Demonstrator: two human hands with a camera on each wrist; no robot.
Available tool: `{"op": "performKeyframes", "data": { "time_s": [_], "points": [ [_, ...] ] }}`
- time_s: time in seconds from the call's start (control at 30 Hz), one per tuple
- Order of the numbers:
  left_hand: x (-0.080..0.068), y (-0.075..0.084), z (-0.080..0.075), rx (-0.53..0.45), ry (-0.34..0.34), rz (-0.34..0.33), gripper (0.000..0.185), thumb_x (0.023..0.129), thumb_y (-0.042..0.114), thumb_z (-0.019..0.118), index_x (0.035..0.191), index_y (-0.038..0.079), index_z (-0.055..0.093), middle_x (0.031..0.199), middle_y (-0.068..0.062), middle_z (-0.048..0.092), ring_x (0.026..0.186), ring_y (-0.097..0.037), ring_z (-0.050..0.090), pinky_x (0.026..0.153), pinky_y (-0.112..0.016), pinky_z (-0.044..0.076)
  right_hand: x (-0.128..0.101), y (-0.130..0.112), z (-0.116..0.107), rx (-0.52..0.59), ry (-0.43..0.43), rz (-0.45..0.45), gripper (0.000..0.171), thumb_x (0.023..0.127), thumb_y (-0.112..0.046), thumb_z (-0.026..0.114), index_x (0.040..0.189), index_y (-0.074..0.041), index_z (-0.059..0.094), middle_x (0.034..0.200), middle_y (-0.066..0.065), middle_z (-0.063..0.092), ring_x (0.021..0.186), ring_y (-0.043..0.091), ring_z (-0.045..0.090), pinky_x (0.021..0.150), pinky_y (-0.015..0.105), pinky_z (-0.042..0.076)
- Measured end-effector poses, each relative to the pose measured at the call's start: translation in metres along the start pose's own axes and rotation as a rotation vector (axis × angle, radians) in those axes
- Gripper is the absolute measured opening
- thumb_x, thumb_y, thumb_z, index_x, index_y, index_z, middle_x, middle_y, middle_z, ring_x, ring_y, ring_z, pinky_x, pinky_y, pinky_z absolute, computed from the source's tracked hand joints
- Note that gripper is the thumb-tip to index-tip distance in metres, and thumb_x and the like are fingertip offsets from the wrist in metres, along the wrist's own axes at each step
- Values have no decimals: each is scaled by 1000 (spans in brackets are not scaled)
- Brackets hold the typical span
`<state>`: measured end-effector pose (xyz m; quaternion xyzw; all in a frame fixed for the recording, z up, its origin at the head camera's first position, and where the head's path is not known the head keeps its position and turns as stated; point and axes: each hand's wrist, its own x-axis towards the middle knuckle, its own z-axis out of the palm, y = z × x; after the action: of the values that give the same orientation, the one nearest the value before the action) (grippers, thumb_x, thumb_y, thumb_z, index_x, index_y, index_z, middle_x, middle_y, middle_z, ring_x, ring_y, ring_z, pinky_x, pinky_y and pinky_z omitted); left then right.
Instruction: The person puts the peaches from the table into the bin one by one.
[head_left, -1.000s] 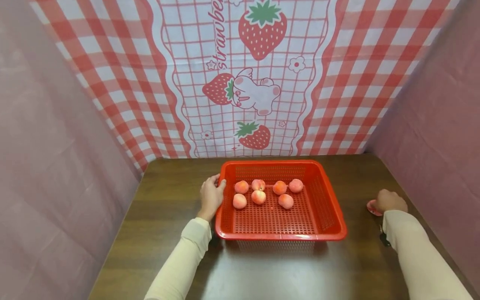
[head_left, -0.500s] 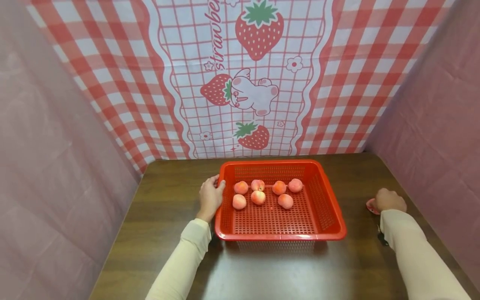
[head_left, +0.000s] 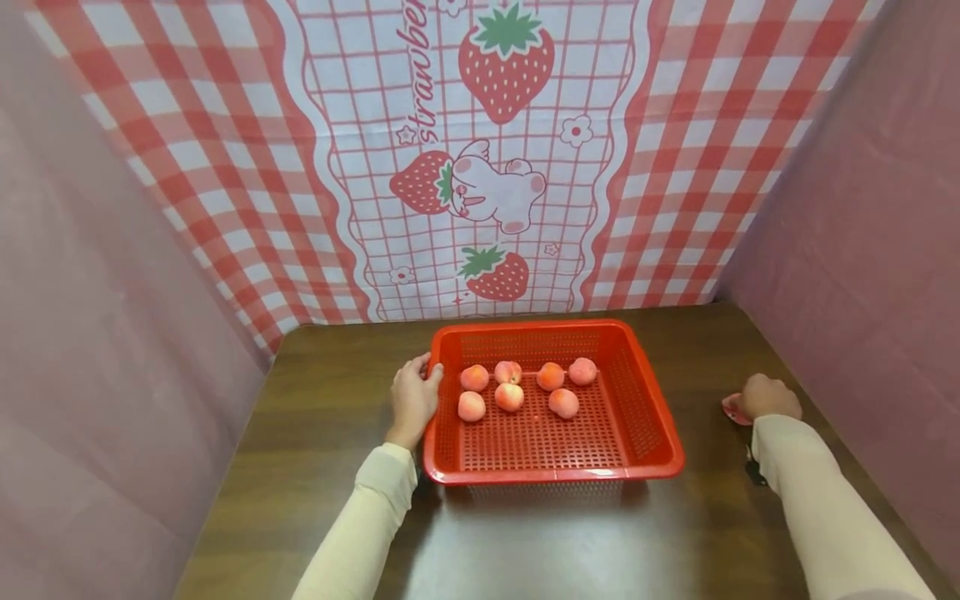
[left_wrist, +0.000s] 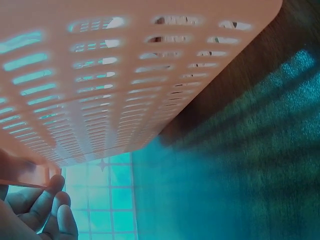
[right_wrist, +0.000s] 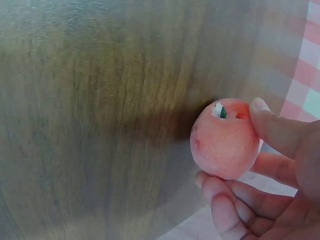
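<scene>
A red plastic basket with slotted sides stands on the wooden table, several peaches lying toward the back of its floor. My left hand grips the basket's left rim; in the left wrist view, the curled fingers hook under that rim beside the perforated wall. Off to the right of the basket, my right hand holds a single peach between thumb and fingers, close over the tabletop. A small green and white mark shows near the top of that peach, while in the head view the hand covers most of it.
The wooden table ends at a back wall hung with a red checked strawberry cloth. Pinkish curtains rise along both sides, the right curtain near my right hand. Bare tabletop lies between the basket and that hand.
The head view has shifted slightly, so everything sits a little further left. Both hands keep their hold, on the basket rim and on the peach.
</scene>
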<state>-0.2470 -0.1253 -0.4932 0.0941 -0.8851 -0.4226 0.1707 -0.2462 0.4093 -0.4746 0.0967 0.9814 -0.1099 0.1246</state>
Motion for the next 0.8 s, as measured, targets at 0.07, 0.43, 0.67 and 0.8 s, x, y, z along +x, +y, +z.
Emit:
{"op": "performKeyframes", "data": {
  "time_s": [0.07, 0.43, 0.67, 0.8],
  "points": [
    [-1, -1, -2, 6, -7, 3, 34, 90, 22, 67, 119, 5, 69, 105, -14, 72, 96, -32, 65, 89, -47, 49, -1, -1, 0, 4, -3, 5, 37, 84, -34, 69, 75, 1, 64, 98, 39, 63, 89, 56, 59, 73, 56, 49],
    [2, 3, 0, -4, -3, -19, 34, 90, 22, 68, 119, 6, 69, 105, -13, 72, 97, -32, 65, 90, -46, 48, 0, 5, -6, 66, -7, 43, 42, 82, -42, 68, 75, -1, 64, 97, 39, 61, 86, 57, 59, 64, 53, 49],
    [2, 5, 0, -4, 1, -8, 33, 90, 22, 67, 119, 6, 70, 104, -13, 72, 96, -31, 66, 89, -46, 48, -3, 8, -12, 99, -7, 34, 65, 83, -52, 66, 112, 6, 64, 105, 37, 62, 85, 52, 60, 58, 46, 48],
    [1, 2, -3, 16, 4, 5, 33, 90, 23, 67, 119, 7, 70, 102, -13, 72, 96, -33, 65, 88, -47, 47, -7, 5, -9, 102, 12, 31, 76, 83, -56, 64, 121, 10, 58, 114, 38, 59, 91, 56, 58, 60, 48, 48]
  ]
}}
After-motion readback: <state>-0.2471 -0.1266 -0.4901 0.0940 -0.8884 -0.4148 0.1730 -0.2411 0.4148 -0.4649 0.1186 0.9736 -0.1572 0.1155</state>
